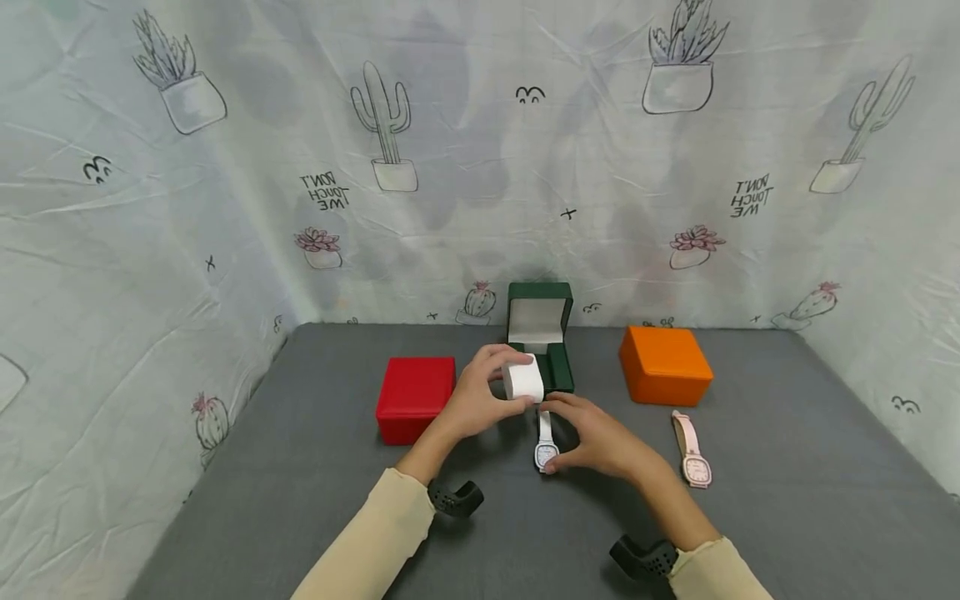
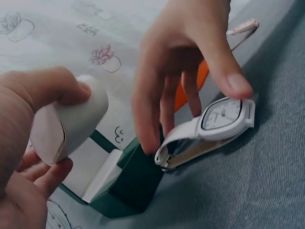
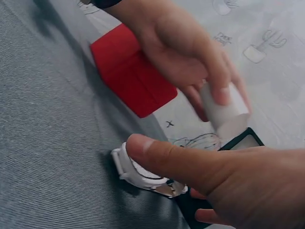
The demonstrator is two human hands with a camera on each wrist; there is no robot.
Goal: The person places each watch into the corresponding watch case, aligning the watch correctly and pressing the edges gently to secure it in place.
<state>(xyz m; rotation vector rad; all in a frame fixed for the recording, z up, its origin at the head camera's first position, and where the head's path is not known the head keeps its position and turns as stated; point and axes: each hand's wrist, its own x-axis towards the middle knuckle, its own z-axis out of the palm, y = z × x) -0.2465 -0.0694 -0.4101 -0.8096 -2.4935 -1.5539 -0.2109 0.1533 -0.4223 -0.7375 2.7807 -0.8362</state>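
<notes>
My left hand holds a white watch cushion between thumb and fingers, raised in front of the green watch box. That box stands with its lid up and a pale lining inside. Below the cushion, a white wristwatch with a rounded square dial is in my right hand. In the left wrist view the right thumb presses at the watch case and a fingertip meets the buckle end of the strap. The strap forms a flattened loop close over the grey cloth.
A closed red box sits to the left, beside my left forearm. To the right stands a closed orange box, with a pink wristwatch lying in front of it. Behind the table hangs a printed white cloth.
</notes>
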